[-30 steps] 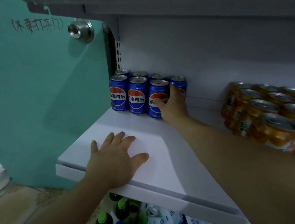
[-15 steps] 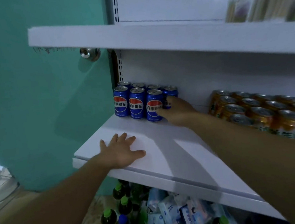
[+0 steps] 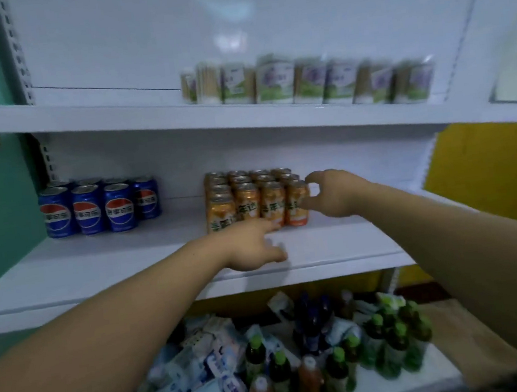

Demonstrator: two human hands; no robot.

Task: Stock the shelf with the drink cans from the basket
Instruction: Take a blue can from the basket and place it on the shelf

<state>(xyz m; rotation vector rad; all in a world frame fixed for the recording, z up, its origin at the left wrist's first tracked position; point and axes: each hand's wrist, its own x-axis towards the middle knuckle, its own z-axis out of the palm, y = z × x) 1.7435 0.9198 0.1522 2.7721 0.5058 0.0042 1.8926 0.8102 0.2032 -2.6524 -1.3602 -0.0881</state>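
Blue cans [image 3: 100,207] stand centre left on the shelf [image 3: 98,272], orange cans [image 3: 257,199] mid-frame. Our left hand [image 3: 250,245] hovers spread just before the orange ones; our right hand [image 3: 334,193] curls beside the rightmost, but we cannot tell if it grips.

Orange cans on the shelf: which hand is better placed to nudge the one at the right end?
Probably the right hand: its curved fingers sit close beside the front right-end orange can. The left hand is lower, over the shelf before the row.
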